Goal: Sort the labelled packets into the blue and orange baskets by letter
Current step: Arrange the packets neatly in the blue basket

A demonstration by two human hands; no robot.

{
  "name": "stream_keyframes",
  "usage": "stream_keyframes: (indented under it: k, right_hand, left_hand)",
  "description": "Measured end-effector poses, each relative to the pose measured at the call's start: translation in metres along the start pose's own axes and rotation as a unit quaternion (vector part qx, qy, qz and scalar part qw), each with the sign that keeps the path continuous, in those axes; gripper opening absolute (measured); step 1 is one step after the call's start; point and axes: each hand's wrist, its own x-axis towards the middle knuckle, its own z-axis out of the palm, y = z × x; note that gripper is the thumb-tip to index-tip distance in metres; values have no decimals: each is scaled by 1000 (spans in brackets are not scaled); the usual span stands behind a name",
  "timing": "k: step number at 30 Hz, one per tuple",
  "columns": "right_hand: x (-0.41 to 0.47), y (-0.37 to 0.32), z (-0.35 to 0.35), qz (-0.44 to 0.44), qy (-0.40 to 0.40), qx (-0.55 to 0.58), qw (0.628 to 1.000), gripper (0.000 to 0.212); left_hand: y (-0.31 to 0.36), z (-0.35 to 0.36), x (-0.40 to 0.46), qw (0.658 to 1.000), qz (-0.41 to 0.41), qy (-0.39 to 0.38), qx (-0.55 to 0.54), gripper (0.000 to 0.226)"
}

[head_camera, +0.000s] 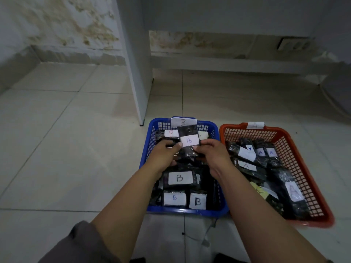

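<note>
A blue basket (147, 149) tagged B stands on the floor, filled with several black packets bearing white B labels. To its right an orange basket (311, 188) tagged A holds several black packets labelled A. Over the blue basket I hold one black packet (189, 141) upright, its B label facing me. My left hand (165, 154) pinches its left edge and my right hand (212, 154) pinches its right edge. The packet's lower part is hidden behind my fingers.
Both baskets sit side by side on pale floor tiles. A white table leg or panel (138, 82) comes down just behind the blue basket's far left corner. A stained wall and a low ledge run along the back.
</note>
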Motion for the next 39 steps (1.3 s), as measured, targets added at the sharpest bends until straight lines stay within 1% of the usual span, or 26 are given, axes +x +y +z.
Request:
stream_keyframes:
  k: [2,4,5,7,8,9,10,11,12,13,14,15,16,17,18,21,23,24,25,26,29,32,33,35,37,39]
  right_hand:
    - [1,7,6,-2,-28,-27,999,24]
    - [6,9,3,-6,-66,-59,996,21]
    - [10,7,-2,-15,-87,-95,992,20]
    - [27,-1,-19,-66,-107,-222,967,25]
    - [38,-4,-28,-96,-108,-297,944,33]
    - [48,-7,-37,-120,-109,-377,912,42]
    - [56,-8,-43,-133,-118,-463,868,52]
    - [61,-6,-46,-140,-134,-553,811,61]
    - [66,-2,-49,-145,-148,-636,743,68]
    - [69,3,-50,-155,-162,-695,683,73]
    - [71,10,-50,-171,-167,-727,644,75]
    - [73,18,-51,-197,-159,-736,628,74]
    - [76,25,-52,-229,-145,-731,626,72]
    - [79,30,-53,-255,-133,-716,636,67]
    - [82,31,-54,-271,-122,-692,658,61]
    - [87,28,-59,-247,-102,-569,778,52]
    - [84,19,-56,-209,-92,-455,861,43]
    - [82,15,-54,-185,-93,-396,895,36]
    - [80,10,-52,-168,-94,-342,920,30]
    - [78,4,-49,-157,-92,-303,935,23]
    - [73,-10,-43,-138,-95,-238,957,13]
    - [71,-15,-38,-106,-120,-204,966,14]
    - [71,-15,-34,-98,-130,-204,965,17]
    - [71,-6,-20,-105,-127,-239,957,33]
    - [71,9,0,-135,-103,-264,949,47]
    - [72,24,23,-174,-96,-262,944,53]
  left_hand:
    - [2,5,2,1000,5,23,13,19]
    - [-2,3,5,998,15,50,24,27]
    - [-6,-2,9,997,14,65,32,31]
    - [-14,-12,18,994,11,97,57,35]
    - [-17,-17,25,992,13,112,64,36]
    - [-19,-21,33,989,12,124,78,38]
    - [-20,-24,40,987,9,128,96,40]
    - [-21,-26,47,985,6,126,119,41]
    - [-22,-26,53,982,6,121,143,41]
    - [-24,-26,57,979,6,115,169,42]
    - [-26,-25,60,975,9,110,195,42]
    - [-29,-24,62,969,14,105,222,42]
    - [-31,-23,63,964,17,101,247,42]
    - [-34,-23,64,959,14,98,264,43]
    - [-36,-23,65,958,9,96,271,43]
    - [-36,-25,66,961,-2,92,261,50]
    - [-34,-27,67,962,5,86,260,52]
    - [-32,-27,67,963,7,85,256,52]
    - [-32,-27,68,964,8,86,252,51]
    - [-30,-27,67,965,7,86,246,51]
    - [-27,-30,63,968,6,89,233,51]
    - [-22,-35,60,967,18,106,231,50]
    - [-21,-37,59,967,22,114,228,50]
    - [-19,-40,59,968,26,126,214,48]
    - [-19,-43,60,968,26,144,202,48]
    - [-19,-48,61,965,29,170,197,49]
